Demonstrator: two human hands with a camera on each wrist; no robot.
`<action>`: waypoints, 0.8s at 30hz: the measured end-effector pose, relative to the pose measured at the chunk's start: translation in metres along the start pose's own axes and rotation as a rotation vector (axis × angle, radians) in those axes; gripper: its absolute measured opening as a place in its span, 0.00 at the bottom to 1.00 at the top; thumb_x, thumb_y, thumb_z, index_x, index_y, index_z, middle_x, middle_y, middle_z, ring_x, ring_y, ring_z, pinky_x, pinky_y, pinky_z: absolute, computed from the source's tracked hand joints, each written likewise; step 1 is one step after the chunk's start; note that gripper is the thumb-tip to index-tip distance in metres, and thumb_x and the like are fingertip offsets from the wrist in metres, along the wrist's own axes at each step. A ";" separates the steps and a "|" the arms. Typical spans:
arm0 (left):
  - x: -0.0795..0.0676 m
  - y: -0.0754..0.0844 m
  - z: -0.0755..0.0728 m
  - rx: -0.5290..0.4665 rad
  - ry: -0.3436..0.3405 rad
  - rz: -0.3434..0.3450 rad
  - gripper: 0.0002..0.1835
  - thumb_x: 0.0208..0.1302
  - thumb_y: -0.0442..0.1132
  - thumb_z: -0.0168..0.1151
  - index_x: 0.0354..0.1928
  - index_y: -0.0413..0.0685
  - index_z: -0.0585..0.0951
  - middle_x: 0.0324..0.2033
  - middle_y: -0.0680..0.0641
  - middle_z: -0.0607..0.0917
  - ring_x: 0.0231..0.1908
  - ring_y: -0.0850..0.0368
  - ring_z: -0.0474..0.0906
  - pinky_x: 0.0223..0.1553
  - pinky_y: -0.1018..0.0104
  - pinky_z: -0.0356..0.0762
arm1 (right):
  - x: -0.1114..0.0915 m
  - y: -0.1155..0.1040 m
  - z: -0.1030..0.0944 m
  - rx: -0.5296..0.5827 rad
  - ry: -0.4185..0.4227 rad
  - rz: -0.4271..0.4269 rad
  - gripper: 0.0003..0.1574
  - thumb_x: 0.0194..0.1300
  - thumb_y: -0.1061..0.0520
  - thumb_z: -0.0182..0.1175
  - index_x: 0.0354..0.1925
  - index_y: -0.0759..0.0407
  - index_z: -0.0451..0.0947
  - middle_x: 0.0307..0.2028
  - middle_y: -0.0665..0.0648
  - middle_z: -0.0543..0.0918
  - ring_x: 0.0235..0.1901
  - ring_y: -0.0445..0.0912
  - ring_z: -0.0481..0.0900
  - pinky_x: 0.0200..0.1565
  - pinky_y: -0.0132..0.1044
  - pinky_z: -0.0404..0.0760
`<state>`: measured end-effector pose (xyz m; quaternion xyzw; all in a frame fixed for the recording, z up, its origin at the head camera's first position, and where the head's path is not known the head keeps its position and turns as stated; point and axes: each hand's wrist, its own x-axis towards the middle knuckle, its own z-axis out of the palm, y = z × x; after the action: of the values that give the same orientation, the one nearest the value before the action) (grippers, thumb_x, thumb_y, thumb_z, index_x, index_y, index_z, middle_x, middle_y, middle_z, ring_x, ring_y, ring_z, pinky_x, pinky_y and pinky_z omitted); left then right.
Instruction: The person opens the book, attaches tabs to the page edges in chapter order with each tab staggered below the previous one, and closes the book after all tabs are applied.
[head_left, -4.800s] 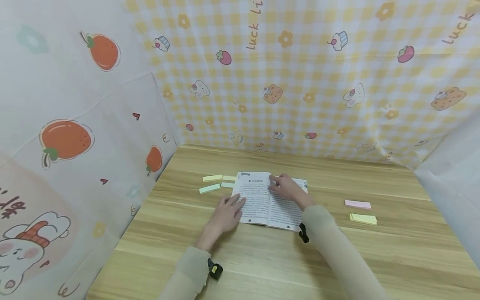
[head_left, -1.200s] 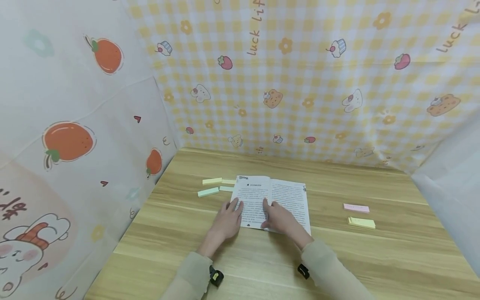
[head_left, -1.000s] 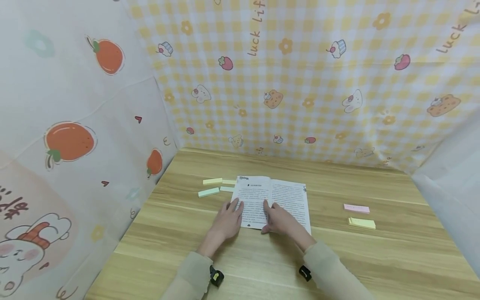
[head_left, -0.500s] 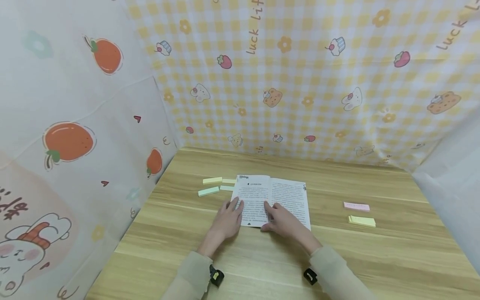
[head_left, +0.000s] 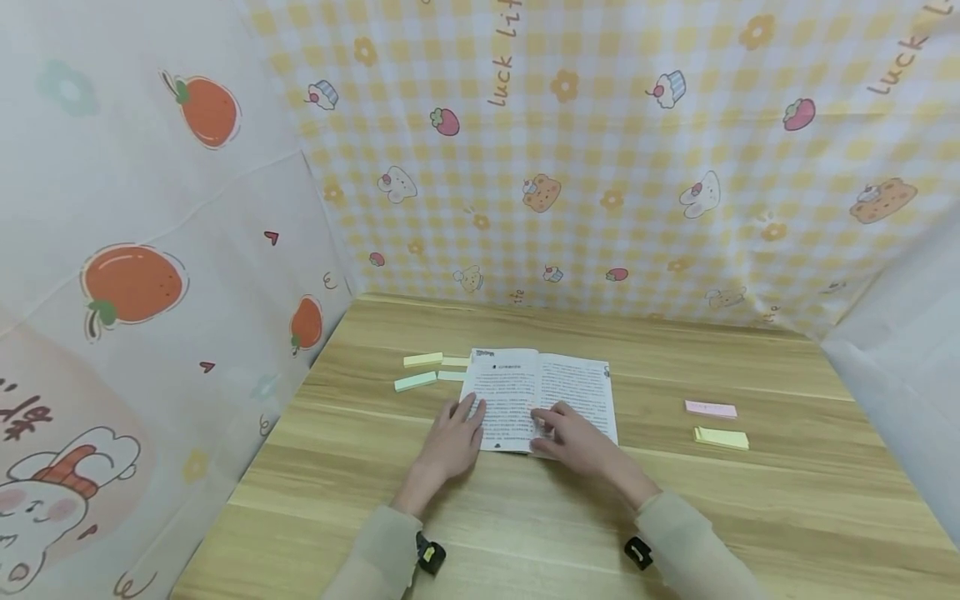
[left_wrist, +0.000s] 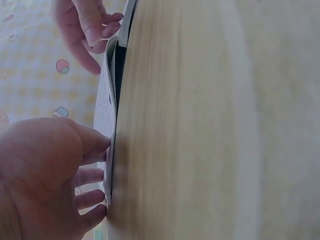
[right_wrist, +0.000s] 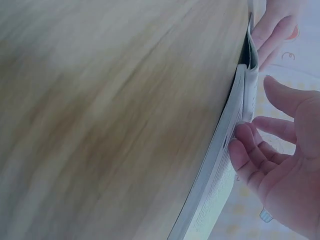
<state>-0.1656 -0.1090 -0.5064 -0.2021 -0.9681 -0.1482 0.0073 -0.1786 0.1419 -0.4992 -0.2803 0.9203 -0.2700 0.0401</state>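
An open book point(head_left: 504, 392) with printed pages lies face up on the wooden table. Flat on the left page's outer edge rest the fingers of my left hand point(head_left: 450, 437). My right hand point(head_left: 577, 437) is over the lower part of the right page, its fingertips beside the center fold and its fingers loosely bent. In the right wrist view, the right fingertips are at the page surface of the book point(right_wrist: 215, 192), with the thumb apart from them. The left wrist view has the left hand point(left_wrist: 45, 170) with fingertips at the book's edge.
Left of the book lie yellow sticky-note strips point(head_left: 423, 360) and green strips point(head_left: 416, 382), two of them reaching its edge. A pink strip pad point(head_left: 710, 409) and a yellow pad point(head_left: 722, 438) lie to the right. Patterned cloth point(head_left: 562, 150) hangs behind the table.
My right hand has come down along the fold from the top of the book, then shifted slightly right, its thumb drawing in from the lower edge. My left hand stays on the left page.
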 end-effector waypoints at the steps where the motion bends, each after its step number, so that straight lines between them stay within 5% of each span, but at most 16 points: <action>1: 0.000 0.000 0.000 -0.001 0.001 0.001 0.25 0.77 0.39 0.51 0.71 0.35 0.69 0.71 0.33 0.65 0.69 0.33 0.60 0.70 0.43 0.59 | 0.000 0.001 -0.001 -0.006 0.005 -0.003 0.30 0.69 0.50 0.65 0.64 0.64 0.76 0.44 0.57 0.77 0.34 0.41 0.72 0.38 0.36 0.77; 24: 0.000 -0.005 0.003 -0.010 -0.017 0.003 0.25 0.78 0.40 0.49 0.72 0.37 0.68 0.72 0.33 0.64 0.70 0.33 0.59 0.71 0.44 0.57 | -0.011 0.030 -0.051 0.009 0.156 0.004 0.27 0.70 0.58 0.64 0.62 0.70 0.74 0.49 0.67 0.76 0.37 0.46 0.77 0.32 0.34 0.78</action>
<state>-0.1672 -0.1124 -0.5103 -0.2048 -0.9671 -0.1512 -0.0019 -0.1955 0.1931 -0.4721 -0.2566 0.9198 -0.2952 -0.0298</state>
